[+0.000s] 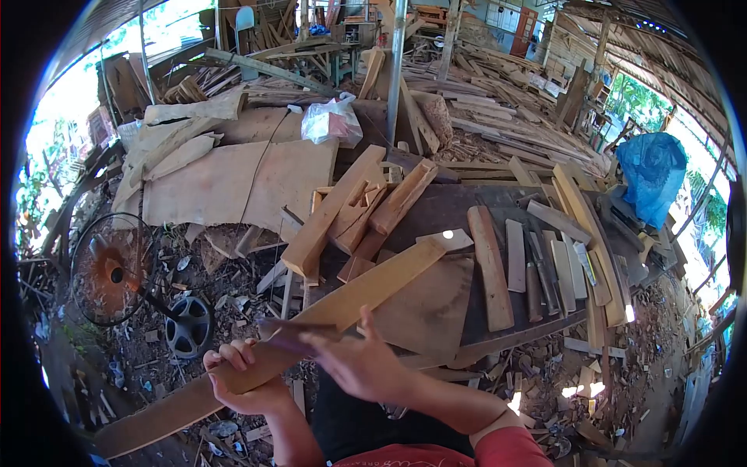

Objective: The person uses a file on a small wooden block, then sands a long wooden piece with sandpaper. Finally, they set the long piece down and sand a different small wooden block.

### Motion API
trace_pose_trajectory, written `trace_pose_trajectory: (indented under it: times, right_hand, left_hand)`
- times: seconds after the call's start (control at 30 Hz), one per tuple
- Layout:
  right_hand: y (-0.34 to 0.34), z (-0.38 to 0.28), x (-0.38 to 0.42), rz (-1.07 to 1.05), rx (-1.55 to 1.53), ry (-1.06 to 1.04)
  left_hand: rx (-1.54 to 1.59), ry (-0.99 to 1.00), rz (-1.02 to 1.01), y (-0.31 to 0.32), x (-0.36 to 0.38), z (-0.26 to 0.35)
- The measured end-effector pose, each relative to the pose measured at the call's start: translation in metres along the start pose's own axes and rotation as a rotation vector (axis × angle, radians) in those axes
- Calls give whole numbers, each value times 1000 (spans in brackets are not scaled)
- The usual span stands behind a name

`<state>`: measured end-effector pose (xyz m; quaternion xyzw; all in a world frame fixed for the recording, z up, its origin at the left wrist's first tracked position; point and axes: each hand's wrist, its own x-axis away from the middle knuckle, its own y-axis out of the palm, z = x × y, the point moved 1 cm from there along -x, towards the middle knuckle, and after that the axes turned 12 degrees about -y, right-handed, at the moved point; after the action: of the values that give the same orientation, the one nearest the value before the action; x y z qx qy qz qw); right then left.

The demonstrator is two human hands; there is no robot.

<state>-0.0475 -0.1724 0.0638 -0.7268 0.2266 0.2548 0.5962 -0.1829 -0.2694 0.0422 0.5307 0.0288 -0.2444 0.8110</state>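
Note:
My left hand grips a long, slightly curved wooden plank from below, near its lower end. The plank runs from the bottom left up to the workbench at the centre. My right hand lies on top of the plank and presses a dark flat piece, perhaps sandpaper, against the wood. The hand is blurred. It holds that piece between thumb and fingers.
The workbench carries several short wood pieces and boards. A floor fan stands at the left on littered ground. A white plastic bag, a steel post and a blue tarp lie beyond, amid timber stacks.

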Motion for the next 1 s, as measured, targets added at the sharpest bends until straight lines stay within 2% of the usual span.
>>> trace_pose_trajectory:
  times: [0.07, 0.13, 0.2, 0.27, 0.3, 0.37, 0.43, 0.47, 0.53, 0.57, 0.63, 0.67, 0.73, 0.77, 0.83, 0.9, 0.97, 1.0]
  right_hand:
    - [-10, 35, 16, -57, 164, 198]
    - [-23, 101, 41, -102, 72, 689]
    - [-39, 141, 56, 31, 242, 919]
    - [-37, 132, 53, -99, 309, 830]
    - [-33, 112, 37, -278, 325, 727]
    - [-3, 64, 29, 11, -76, 386]
    - [-8, 7, 12, -1, -146, 148]
    - [-10, 9, 13, 5, -144, 151]
    - [-18, 16, 19, -193, -108, 285]
    - [-2, 45, 36, 60, 196, 142]
    - [-6, 105, 63, 69, 111, 562]
    - [-24, 124, 63, -81, 322, 690]
    - [-34, 168, 86, 21, 447, 844]
    - [-30, 167, 86, 28, 448, 851]
    - [-26, 159, 70, 41, 619, 668]
    - [-23, 129, 48, -97, 431, 711]
    - [-15, 96, 27, -78, 117, 617]
    - [-11, 72, 18, -78, 51, 475]
  left_hand:
    - [-40, 24, 20, 2, 2, 0]
    - [-56, 29, 39, 1, 2, 0]
    - [-24, 30, 44, -1, 2, -1]
    - [-18, 38, 44, 0, 2, -2]
    - [-20, 46, 49, 1, 2, -2]
    - [-36, 48, 46, 7, 4, 0]
    - [-58, 46, 32, 10, 5, -1]
    - [-47, 54, 30, 9, 6, -1]
    - [-40, 55, 24, 7, 4, 0]
    - [-39, 51, 28, 4, 3, -1]
    - [-47, 37, 18, -1, 0, -1]
    - [-37, 22, 44, -2, -2, -2]
    - [-32, -1, 66, -7, -3, -2]
    - [-31, 1, 51, -10, -3, -2]
    - [-33, 10, 34, -6, -5, -2]
    - [-26, 6, 36, -3, -7, -1]
    - [-10, 9, 59, -5, -7, -2]
    - [4, 2, 59, -7, -7, -3]
